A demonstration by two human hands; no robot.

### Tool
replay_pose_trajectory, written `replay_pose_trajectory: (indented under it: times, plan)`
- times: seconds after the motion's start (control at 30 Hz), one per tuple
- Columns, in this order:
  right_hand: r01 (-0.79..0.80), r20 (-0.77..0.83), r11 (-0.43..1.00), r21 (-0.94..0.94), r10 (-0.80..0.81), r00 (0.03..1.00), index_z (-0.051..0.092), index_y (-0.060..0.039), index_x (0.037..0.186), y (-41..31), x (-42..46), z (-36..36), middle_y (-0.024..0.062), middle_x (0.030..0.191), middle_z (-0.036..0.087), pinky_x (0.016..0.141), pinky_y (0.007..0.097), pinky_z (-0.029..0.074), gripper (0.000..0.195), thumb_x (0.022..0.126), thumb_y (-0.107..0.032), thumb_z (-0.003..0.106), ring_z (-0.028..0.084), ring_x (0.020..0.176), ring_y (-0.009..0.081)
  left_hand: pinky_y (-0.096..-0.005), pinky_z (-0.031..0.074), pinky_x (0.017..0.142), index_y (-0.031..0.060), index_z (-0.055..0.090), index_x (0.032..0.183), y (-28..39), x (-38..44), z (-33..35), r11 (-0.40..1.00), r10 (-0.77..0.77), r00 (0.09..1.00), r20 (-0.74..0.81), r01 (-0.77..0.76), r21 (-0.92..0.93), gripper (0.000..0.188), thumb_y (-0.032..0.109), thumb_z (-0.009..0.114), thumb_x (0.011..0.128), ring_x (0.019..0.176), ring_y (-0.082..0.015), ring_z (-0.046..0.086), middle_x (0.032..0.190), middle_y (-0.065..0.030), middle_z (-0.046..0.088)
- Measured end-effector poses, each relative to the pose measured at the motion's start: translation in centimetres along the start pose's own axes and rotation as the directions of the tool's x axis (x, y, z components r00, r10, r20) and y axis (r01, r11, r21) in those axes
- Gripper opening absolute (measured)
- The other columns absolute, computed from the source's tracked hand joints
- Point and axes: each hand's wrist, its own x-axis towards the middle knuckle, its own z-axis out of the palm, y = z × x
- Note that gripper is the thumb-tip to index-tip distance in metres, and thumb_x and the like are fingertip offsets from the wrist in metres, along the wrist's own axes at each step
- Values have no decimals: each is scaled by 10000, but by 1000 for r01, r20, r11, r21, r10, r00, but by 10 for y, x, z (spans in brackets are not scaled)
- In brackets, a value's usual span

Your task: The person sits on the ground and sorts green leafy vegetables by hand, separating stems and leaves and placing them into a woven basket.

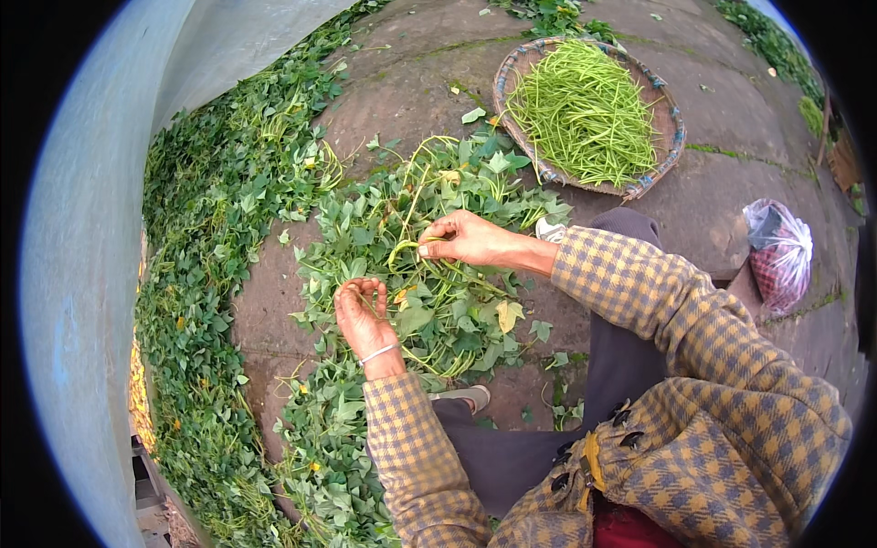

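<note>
My right hand (469, 240) pinches a green vine stem (404, 248) between thumb and fingers; part of the stem bends out past the fingertips. Lower and to the left, my left hand (363, 318), with a pale bangle (378, 353) at the wrist, has its fingers curled inward. A thin strand seems to lie at those fingers, but whether they grip it is unclear. Beneath both hands spreads a loose heap of leafy vines (473, 322), which look like sweet potato vines. A round woven basket (668, 130) beyond my right hand holds a mound of stripped green stalks (582, 113).
A long bank of leafy vines (199, 329) runs along the left, beside a pale plastic sheet (89, 274). On the paved ground (726, 198) at right sits a tied clear plastic bag (781, 257) with something red inside. My shoes (473, 396) rest at the heap's edge.
</note>
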Motion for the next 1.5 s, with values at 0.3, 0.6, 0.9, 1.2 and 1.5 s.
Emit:
replay_pose_trajectory:
  times: [0.3, 0.6, 0.9, 1.2, 1.5]
  plan:
    - [-4, -5, 995, 98, 4, 1000, 669, -49, 943, 4, 2, -3, -25, 856, 628, 765, 242, 430, 214, 843, -238, 659, 535, 828, 59, -161, 343, 520, 38, 564, 1027, -17, -11, 17, 944, -199, 906, 375, 74, 321, 225, 136, 646, 842, 619, -32, 470, 850, -10, 610]
    - [3, -50, 992, 123, 3, 999, 676, -53, 935, 2, 0, -4, -26, 816, 636, 666, 223, 420, 199, 841, -228, 662, 516, 732, 47, -164, 297, 486, 53, 575, 887, -23, -11, 16, 867, -157, 907, 391, -63, 494, 129, 145, 652, 837, 558, -23, 424, 760, -16, 618]
    - [-135, -11, 932, 336, 148, 989, 673, -87, 917, -5, 3, -21, -73, 691, 560, 498, 201, 279, 174, 881, -234, 588, 364, 552, 38, -184, 353, 548, 61, 599, 880, -15, -6, 7, 913, -207, 924, 321, 64, 403, 175, 231, 634, 862, 585, -59, 452, 699, 22, 546]
    - [-174, 50, 903, 394, 168, 984, 669, -87, 945, 4, 2, -15, -60, 761, 610, 489, 193, 282, 183, 869, -244, 614, 381, 559, 31, -192, 404, 620, -5, 616, 955, -18, -19, 25, 858, -207, 877, 433, -50, 511, 230, 162, 688, 814, 645, -59, 485, 751, 24, 561]
    - [-161, 39, 893, 421, 160, 986, 669, -93, 939, 11, 3, -10, -39, 795, 636, 451, 198, 267, 170, 863, -236, 618, 369, 524, 32, -175, 366, 596, -9, 622, 901, -18, -22, 27, 806, -161, 869, 468, -158, 570, 121, 53, 659, 803, 646, -32, 430, 740, 49, 530]
